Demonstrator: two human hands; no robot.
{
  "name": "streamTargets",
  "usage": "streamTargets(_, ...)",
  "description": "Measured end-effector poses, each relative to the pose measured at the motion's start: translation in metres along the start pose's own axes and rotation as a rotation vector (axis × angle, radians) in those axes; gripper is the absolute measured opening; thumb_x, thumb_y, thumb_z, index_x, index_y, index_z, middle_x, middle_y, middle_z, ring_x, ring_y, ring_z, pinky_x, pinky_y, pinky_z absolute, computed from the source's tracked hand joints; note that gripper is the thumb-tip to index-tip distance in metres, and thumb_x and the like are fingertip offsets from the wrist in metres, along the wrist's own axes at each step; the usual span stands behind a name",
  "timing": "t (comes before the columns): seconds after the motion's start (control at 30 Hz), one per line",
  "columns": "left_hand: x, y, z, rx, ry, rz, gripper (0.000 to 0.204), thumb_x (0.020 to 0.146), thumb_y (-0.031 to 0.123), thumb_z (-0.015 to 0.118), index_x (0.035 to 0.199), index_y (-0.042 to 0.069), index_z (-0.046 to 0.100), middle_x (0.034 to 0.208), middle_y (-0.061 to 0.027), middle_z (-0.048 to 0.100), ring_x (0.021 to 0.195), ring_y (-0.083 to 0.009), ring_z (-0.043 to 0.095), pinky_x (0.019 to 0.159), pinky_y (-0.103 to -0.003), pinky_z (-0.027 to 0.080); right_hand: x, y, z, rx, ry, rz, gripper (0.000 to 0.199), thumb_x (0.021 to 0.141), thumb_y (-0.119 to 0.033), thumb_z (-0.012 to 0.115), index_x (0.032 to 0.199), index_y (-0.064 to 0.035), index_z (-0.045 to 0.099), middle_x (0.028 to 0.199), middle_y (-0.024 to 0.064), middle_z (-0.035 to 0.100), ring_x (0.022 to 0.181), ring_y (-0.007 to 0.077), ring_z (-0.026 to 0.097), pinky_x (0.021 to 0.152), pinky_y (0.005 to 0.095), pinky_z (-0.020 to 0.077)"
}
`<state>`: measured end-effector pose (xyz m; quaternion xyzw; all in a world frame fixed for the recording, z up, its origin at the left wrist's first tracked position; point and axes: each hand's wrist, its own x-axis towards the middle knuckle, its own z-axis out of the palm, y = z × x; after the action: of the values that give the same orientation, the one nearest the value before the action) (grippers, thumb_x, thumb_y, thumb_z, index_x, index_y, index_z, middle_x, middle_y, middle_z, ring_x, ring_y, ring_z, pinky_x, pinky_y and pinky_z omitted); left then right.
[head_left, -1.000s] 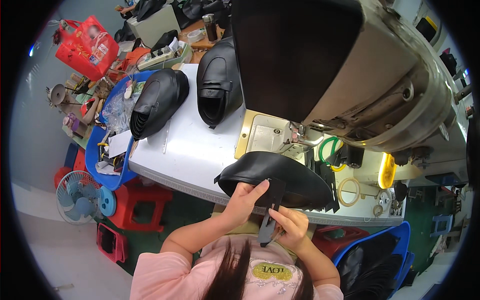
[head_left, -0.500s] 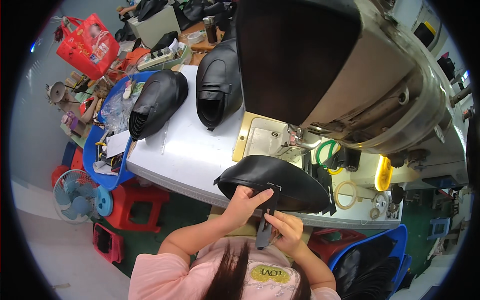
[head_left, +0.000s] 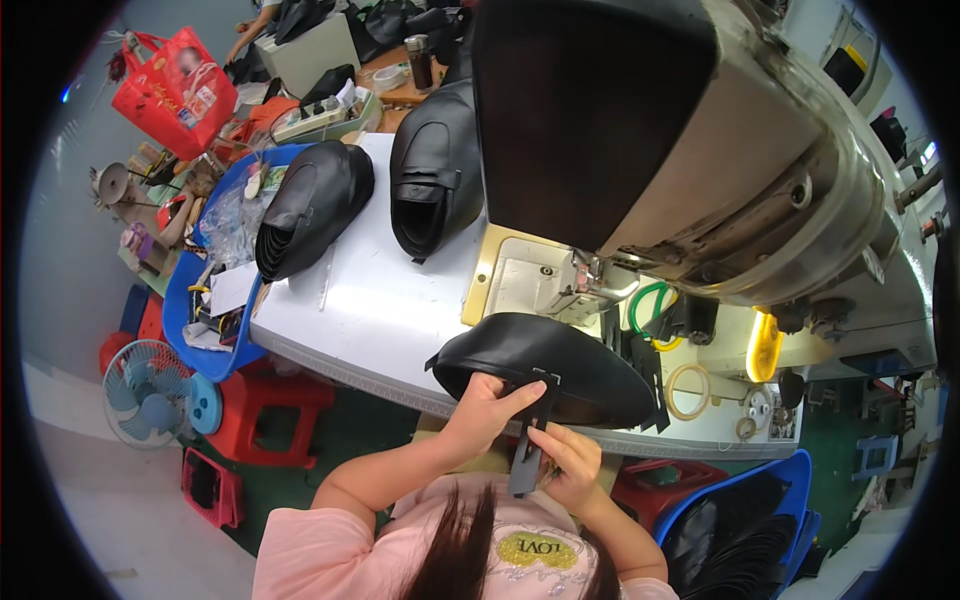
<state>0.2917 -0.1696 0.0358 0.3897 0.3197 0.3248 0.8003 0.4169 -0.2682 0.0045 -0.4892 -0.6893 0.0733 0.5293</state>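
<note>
A curved black leather shoe upper [head_left: 545, 350] lies at the table's front edge, below the sewing machine's needle area. My left hand [head_left: 478, 418] pinches its near edge together with the top of a black strap [head_left: 528, 455], the thumb pressed flat on the strap. Close by on the right, my right hand [head_left: 570, 462] grips the strap lower down between thumb and fingers. The strap hangs down toward my chest, and some fingers of both hands are hidden behind the pieces.
The sewing machine [head_left: 740, 200] looms at upper right, with a lit yellow lamp [head_left: 764, 345]. Two stacks of black uppers, one left [head_left: 315, 205] and one right [head_left: 437, 165], stand on the white table [head_left: 350, 315]. Blue bins hold scraps [head_left: 178, 310] and black pieces [head_left: 800, 470].
My hands, the upper and the strap keep nearly the same place. At the far upper left another person's arm has shifted, and the whole view has moved slightly.
</note>
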Motion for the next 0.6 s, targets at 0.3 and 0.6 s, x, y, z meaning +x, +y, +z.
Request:
streamTargets(0.3,0.005,0.004,-0.001,0.102,-0.015,0.046,0.021,0.082,0.009,0.065,0.101,0.000,0.061,0.094,-0.0020,0.063,0.085,-0.0066,0.056,0.075,-0.023,0.046,0.000,-0.002,-0.006,-0.017,-0.021,0.058,0.060,0.047,0.010,0.060,0.107,0.0009,0.060,0.097,0.0165,0.063,0.056,0.0170,0.059,0.051,0.0254,0.0477)
streamTargets(0.6,0.014,0.030,-0.011,0.580,-0.259,0.128,0.024,0.082,0.012,0.064,0.102,-0.001,0.061,0.093,-0.0045,0.065,0.084,-0.0077,0.056,0.076,-0.025,0.045,0.065,0.020,-0.072,0.012,-0.062,0.472,0.030,0.070,-0.009,0.072,0.095,0.0022,0.060,0.083,0.0126,0.059,0.074,0.0218,0.056,0.068,0.0301,0.0448)
